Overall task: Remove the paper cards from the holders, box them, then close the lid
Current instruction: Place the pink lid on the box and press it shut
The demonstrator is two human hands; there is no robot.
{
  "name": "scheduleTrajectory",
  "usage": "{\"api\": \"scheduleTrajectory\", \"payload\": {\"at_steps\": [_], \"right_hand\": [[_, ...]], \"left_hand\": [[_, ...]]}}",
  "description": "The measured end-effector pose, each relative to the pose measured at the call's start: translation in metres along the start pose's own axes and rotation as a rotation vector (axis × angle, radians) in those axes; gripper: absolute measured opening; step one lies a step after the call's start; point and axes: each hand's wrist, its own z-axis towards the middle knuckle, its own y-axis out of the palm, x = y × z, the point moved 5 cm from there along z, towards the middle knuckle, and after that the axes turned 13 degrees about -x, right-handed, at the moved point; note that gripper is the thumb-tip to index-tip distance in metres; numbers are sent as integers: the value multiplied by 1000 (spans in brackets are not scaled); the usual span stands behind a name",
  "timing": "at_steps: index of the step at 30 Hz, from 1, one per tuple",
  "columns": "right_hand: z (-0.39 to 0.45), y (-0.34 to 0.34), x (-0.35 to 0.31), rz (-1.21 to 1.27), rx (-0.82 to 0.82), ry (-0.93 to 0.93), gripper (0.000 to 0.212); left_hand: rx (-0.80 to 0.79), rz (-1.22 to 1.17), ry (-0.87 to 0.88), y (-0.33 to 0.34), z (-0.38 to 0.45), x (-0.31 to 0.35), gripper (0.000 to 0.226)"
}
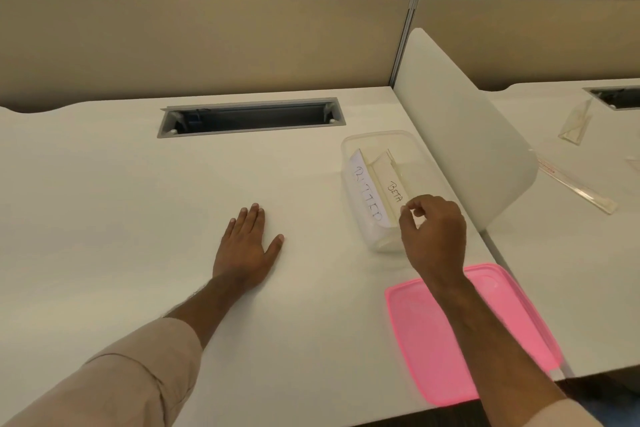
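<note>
Paper cards, white and hand-lettered, lie inside the clear rectangular plastic box point(381, 191) at the right side of the white tabletop point(138, 201). One card point(366, 196) leans against the box's near-left wall, and a second card point(393, 185) reading "BETA" lies beside it, toward the middle. Whether more cards are under them, I cannot tell.

Over the near end of the box hovers the right hand point(433, 232), its fingertips point(408, 208) pinched together close to the edge of the "BETA" card. It is not clear if the fingers touch the card or hold nothing. The left hand point(247, 246) rests flat and open on the bare tabletop, well apart from the box, holding nothing.

The flat pink plastic lid point(450, 340) lies on the tabletop just in front of the box, partly under the right forearm, so the box is not yet closed. I judge that the boxing step is near its end. The next move probably calls for taking the lid by its edge, placing it squarely over the rim of the box and pressing it down.

Past a low white divider panel point(460, 135), clear acrylic holders point(575, 123) lie on the neighbouring desk; they look empty, though they are small in the picture. A grey cable slot point(249, 118) is cut into the tabletop, with beige partition walls point(207, 45) behind and dark windows above.
</note>
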Motion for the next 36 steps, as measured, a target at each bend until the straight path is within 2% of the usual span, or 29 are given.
{"api": "scheduleTrajectory", "payload": {"at_steps": [2, 4, 5, 9, 12, 15, 21, 25, 28, 31, 36], "right_hand": [[-16, -8, 10, 12, 34, 7, 3], [-31, -9, 24, 4, -19, 17, 6], [-38, -6, 32, 10, -101, 16, 9], [-66, 22, 55, -14, -611, -28, 35], [-73, 33, 57, -85, -756, -61, 50], [-71, 39, 54, -157, -766, -63, 51], [-62, 42, 44, -215, -715, -104, 34], [-53, 36, 26, -174, -616, -188, 22], [-47, 29, 4, -136, -544, -265, 23], [-41, 21, -23, -109, -489, -335, 26], [-32, 10, -67, -74, -407, -415, 27]], "left_hand": [[-5, 4, 1, 0, 1, 0, 80], [-10, 2, -1, 1, 1, -1, 80], [-13, 0, -4, 1, 1, -1, 80], [-17, 2, -11, 1, 1, -1, 78], [-21, -11, -16, -1, -1, 0, 77], [-24, -57, -27, 0, -6, 1, 76], [-32, -154, -14, 0, -25, 2, 71], [-24, -235, -22, -6, -41, 4, 67], [48, -340, -31, -11, -61, 10, 69], [79, -444, 41, -14, -81, 26, 77], [-33, -652, 205, -23, -100, 63, 79]]}}
